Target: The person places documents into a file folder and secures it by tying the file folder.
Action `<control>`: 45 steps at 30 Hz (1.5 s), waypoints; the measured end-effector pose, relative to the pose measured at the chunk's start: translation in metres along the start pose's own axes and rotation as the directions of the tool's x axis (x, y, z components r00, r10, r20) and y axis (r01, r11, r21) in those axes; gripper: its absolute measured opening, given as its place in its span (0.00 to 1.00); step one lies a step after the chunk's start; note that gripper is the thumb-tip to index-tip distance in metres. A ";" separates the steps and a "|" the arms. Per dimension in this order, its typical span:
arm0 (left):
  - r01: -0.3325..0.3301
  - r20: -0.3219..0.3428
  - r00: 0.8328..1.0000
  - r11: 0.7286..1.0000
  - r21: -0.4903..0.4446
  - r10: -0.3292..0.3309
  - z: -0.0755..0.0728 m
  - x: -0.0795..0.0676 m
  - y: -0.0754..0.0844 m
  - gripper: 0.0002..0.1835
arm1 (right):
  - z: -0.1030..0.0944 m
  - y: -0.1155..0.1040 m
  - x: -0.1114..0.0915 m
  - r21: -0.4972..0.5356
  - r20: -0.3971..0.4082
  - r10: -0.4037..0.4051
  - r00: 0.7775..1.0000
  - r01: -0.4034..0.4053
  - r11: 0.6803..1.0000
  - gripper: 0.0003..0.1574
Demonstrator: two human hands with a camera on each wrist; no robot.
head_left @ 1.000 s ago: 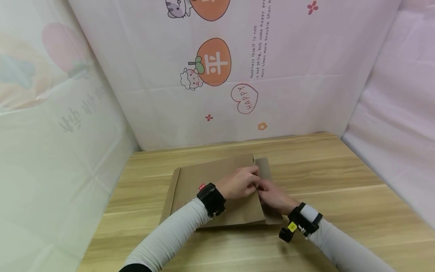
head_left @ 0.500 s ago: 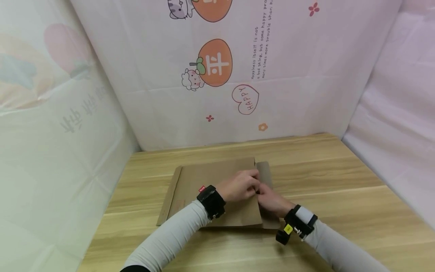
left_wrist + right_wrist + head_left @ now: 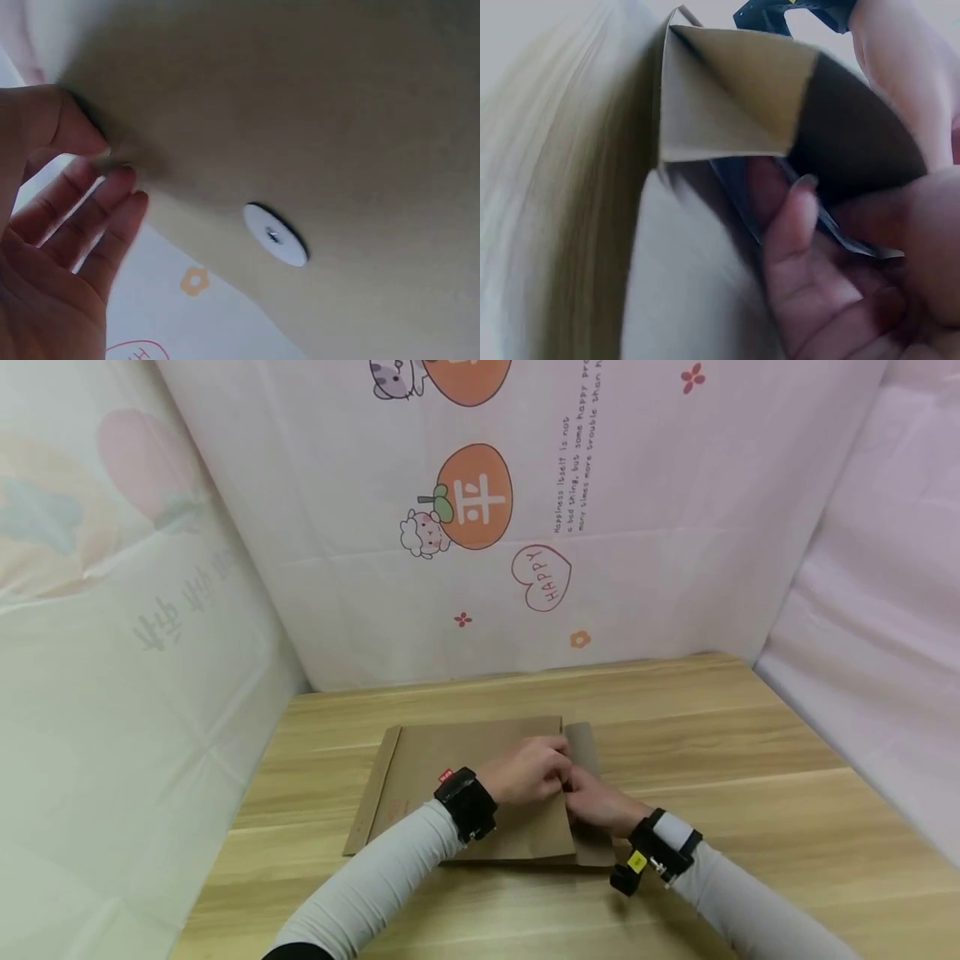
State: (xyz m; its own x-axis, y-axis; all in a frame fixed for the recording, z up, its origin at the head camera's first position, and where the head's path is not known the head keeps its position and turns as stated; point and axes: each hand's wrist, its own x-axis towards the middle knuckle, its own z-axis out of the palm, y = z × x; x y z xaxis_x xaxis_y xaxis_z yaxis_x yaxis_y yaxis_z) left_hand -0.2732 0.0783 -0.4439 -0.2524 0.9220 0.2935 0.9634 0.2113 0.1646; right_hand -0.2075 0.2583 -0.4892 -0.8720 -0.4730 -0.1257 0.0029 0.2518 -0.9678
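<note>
A flat brown cardboard mailer [image 3: 450,745] with a small red label [image 3: 446,775] lies on the wooden table. Its right side gapes, and a flap [image 3: 582,746] juts out there. My left hand [image 3: 527,771] pinches the top panel at that opening's edge, also seen in the left wrist view with a white round button [image 3: 274,234] on the cardboard. At the mouth, my right hand [image 3: 602,802] has its fingers inside. In the right wrist view they grip a thin, dark-edged flat item [image 3: 831,223], mostly hidden within the mailer.
The wooden table [image 3: 750,760] extends to either side of the mailer. Behind it hangs a pale printed cloth [image 3: 637,585], with more cloth at the left [image 3: 150,710] and right [image 3: 870,610].
The mailer's far right corner has sunk and its body lies flatter. My right hand has shifted slightly left and down; my left hand keeps its pinch on the edge.
</note>
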 end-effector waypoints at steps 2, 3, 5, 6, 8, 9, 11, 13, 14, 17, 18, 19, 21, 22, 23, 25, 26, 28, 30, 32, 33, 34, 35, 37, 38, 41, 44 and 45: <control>0.007 0.008 1.000 1.000 -0.008 -0.007 0.002 -0.002 -0.004 0.07 | -0.001 0.001 -0.002 -0.006 0.024 0.010 1.000 -0.010 1.000 0.15; 0.016 0.014 1.000 1.000 -0.008 -0.016 0.003 -0.004 -0.007 0.07 | -0.002 0.002 -0.002 -0.010 0.036 0.018 0.999 -0.017 1.000 0.15; 0.052 0.025 0.998 0.998 -0.025 -0.051 0.005 -0.010 -0.014 0.11 | -0.003 0.002 -0.005 -0.021 0.056 0.033 0.998 -0.032 0.999 0.14; 0.079 0.034 0.996 0.997 -0.028 -0.078 0.007 -0.014 -0.018 0.14 | -0.004 0.001 -0.005 -0.027 0.066 0.040 0.997 -0.038 0.999 0.15; 0.156 0.078 0.985 0.987 -0.042 -0.153 0.007 -0.024 -0.027 0.21 | -0.005 0.000 -0.008 -0.049 0.077 0.052 0.996 -0.049 0.998 0.16; 0.205 0.110 0.974 0.978 -0.041 -0.200 0.007 -0.030 -0.031 0.25 | -0.006 -0.002 -0.009 -0.054 0.074 0.057 0.996 -0.053 0.997 0.17; 0.296 0.186 0.941 0.954 -0.042 -0.283 0.007 -0.041 -0.037 0.34 | -0.010 -0.004 -0.013 -0.067 0.047 0.065 0.997 -0.062 0.996 0.16; 0.373 0.262 0.899 0.927 -0.037 -0.352 0.009 -0.051 -0.041 0.43 | -0.013 -0.005 -0.018 -0.081 -0.010 0.071 0.997 -0.072 0.994 0.17; 0.407 0.293 0.878 0.913 -0.036 -0.379 0.012 -0.056 -0.042 0.48 | -0.015 -0.006 -0.020 -0.088 -0.045 0.072 0.996 -0.075 0.993 0.18; 0.449 0.331 0.842 0.893 0.009 -0.427 0.026 -0.067 -0.045 0.56 | -0.019 -0.008 -0.022 -0.126 -0.150 0.060 0.987 -0.080 0.989 0.18; 0.454 0.333 0.836 0.890 0.027 -0.437 0.030 -0.069 -0.045 0.58 | -0.020 -0.008 -0.022 -0.142 -0.179 0.054 0.982 -0.080 0.987 0.18; 0.460 0.341 0.827 0.887 0.049 -0.448 0.033 -0.070 -0.044 0.60 | -0.020 -0.008 -0.022 -0.163 -0.203 0.044 0.978 -0.078 0.984 0.17; 0.466 0.342 0.814 0.879 0.100 -0.470 0.037 -0.070 -0.041 0.63 | -0.020 -0.009 -0.020 -0.242 -0.243 -0.004 0.970 -0.057 0.969 0.15; 0.472 0.350 0.805 0.874 0.113 -0.480 0.038 -0.069 -0.040 0.64 | -0.019 -0.010 -0.020 -0.301 -0.254 -0.041 0.966 -0.039 0.953 0.14; 0.477 0.357 0.797 0.870 0.124 -0.488 0.037 -0.067 -0.037 0.64 | -0.018 -0.010 -0.019 -0.362 -0.261 -0.076 0.962 -0.025 0.932 0.13; 0.492 0.376 0.778 0.860 0.135 -0.503 0.028 -0.063 -0.030 0.65 | -0.012 -0.012 -0.020 -0.498 -0.277 -0.149 0.949 -0.010 0.867 0.11; 0.494 0.378 0.775 0.858 0.139 -0.507 0.024 -0.061 -0.027 0.65 | -0.007 -0.014 -0.020 -0.576 -0.286 -0.193 0.939 -0.008 0.817 0.09; 0.502 0.385 0.763 0.851 0.151 -0.519 0.017 -0.058 -0.020 0.65 | 0.007 -0.019 -0.023 -0.713 -0.292 -0.275 0.916 -0.016 0.701 0.07; 0.511 0.383 0.750 0.840 0.183 -0.540 0.013 -0.055 -0.015 0.65 | 0.026 -0.024 -0.028 -0.821 -0.258 -0.336 0.906 -0.022 0.570 0.07; 0.528 0.387 0.719 0.816 0.236 -0.577 0.016 -0.048 -0.016 0.65 | 0.044 -0.029 -0.035 -0.899 -0.180 -0.369 0.912 -0.001 0.438 0.10; 0.538 0.386 0.701 0.800 0.266 -0.600 0.020 -0.044 -0.019 0.65 | 0.052 -0.031 -0.039 -0.918 -0.135 -0.354 0.925 0.018 0.397 0.14; 0.552 0.385 0.681 0.782 0.290 -0.623 0.022 -0.041 -0.021 0.66 | 0.059 -0.032 -0.044 -0.925 -0.086 -0.304 0.949 0.038 0.379 0.20; 0.563 0.387 0.659 0.764 0.315 -0.645 0.025 -0.037 -0.025 0.66 | 0.065 -0.033 -0.048 -0.926 -0.042 -0.243 0.969 0.054 0.373 0.25; 0.589 0.382 0.626 0.733 0.341 -0.680 0.030 -0.032 -0.031 0.68 | 0.074 -0.032 -0.056 -0.920 -0.002 -0.115 0.993 0.043 0.389 0.35; 0.596 0.377 0.618 0.724 0.347 -0.690 0.034 -0.029 -0.036 0.68 | 0.077 -0.031 -0.059 -0.917 -0.001 -0.061 0.998 0.024 0.398 0.39; 0.615 0.364 0.621 0.719 0.324 -0.694 0.034 -0.025 -0.046 0.67 | 0.080 -0.025 -0.060 -0.899 -0.023 0.022 0.999 -0.031 0.436 0.44; 0.616 0.344 0.652 0.736 0.280 -0.676 0.031 -0.025 -0.055 0.62 | 0.076 -0.022 -0.053 -0.875 -0.053 0.042 0.998 -0.067 0.479 0.47; 0.623 0.337 0.659 0.739 0.256 -0.672 0.027 -0.027 -0.057 0.60 | 0.074 -0.022 -0.049 -0.870 -0.058 0.048 0.997 -0.074 0.487 0.48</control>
State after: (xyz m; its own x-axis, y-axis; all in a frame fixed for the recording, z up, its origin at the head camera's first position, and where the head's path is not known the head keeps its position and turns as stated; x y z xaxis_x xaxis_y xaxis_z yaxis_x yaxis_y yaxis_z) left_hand -0.3191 0.0503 -0.4870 -0.7837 0.5750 -0.2347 0.5779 0.8136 0.0634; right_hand -0.1281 0.2134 -0.4776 -0.8979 -0.4104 -0.1595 -0.3596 0.8926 -0.2719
